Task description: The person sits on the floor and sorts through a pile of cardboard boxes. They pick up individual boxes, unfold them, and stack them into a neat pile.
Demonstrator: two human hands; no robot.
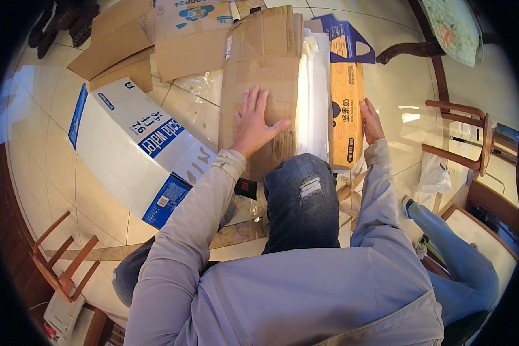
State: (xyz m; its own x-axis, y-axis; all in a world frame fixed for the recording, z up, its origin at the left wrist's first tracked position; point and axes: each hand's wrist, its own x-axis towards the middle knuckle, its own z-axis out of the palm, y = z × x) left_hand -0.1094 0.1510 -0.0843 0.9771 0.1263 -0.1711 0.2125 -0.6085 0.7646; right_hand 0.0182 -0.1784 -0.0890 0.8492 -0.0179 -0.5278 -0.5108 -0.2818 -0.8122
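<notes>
A: Quick status pls. How far along?

B: Partway, I'd say. Done, AFAICT: brown carton [259,69], white sheets [318,98] and yellow box [347,118] are lined up side by side on the tiled floor [406,92], close together, in that order L to R.

A: And what's left?

B: Judging by what's outside the row: the white-and-blue box [127,118] lies slanted to the L, partly under the forearm, and an open carton [190,52] w/ flaps spread sits at the far L. If those belong w/ the row, that bit's not done. Can't make out any tape or tie round the row either. There's also a dark-blue piece w/ a handle hole [358,58] at the yellow box's far end; can't tell if it's attached.

A: OK, grips?

B: L grip [254,126] is spread, palm down on the brown carton's face, thumb out twd the white sheets. Not pinching anything. R grip [372,122] is against the yellow box's outer R side, fingers pointing up along the edge. Thumb's not clear, so can't tell if it pinches or just presses.

A: So the row's where, rel. to them?

B: Right btwn the two, touching both. Jeans knee [303,199] is at its near end.
</notes>
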